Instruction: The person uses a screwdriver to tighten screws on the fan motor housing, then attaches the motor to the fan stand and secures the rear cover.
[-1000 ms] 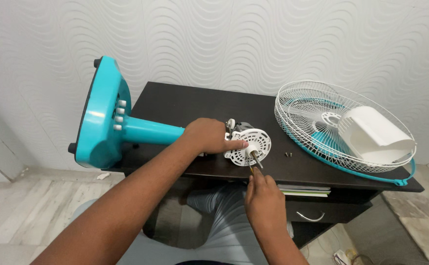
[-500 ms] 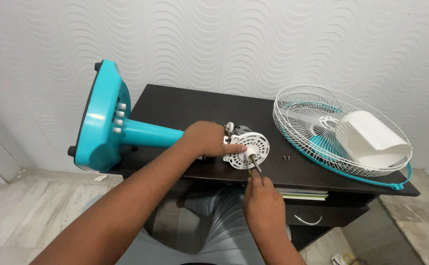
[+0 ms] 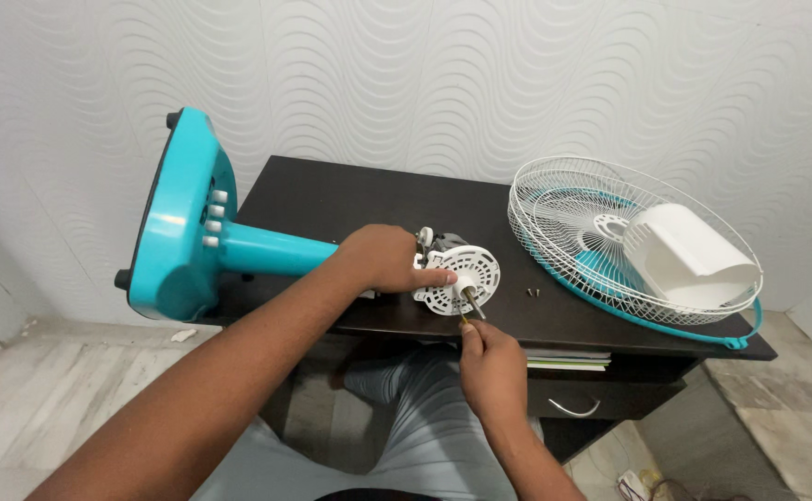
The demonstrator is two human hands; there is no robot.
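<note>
A dark tabletop stands against a white wavy-patterned wall. On it lies a teal fan stand, its white motor plate near the front edge. The left hand has its fingers wrapped around the motor, thumb on the plate. The right hand pinches a small tool below the shaft. A white wire grille lies to the right

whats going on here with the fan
A person has a teal fan lying on its side on a dark desk. The left hand steadies the white motor plate; the right hand holds a thin tool at it. The wire guard and two screws lie nearby.
</note>
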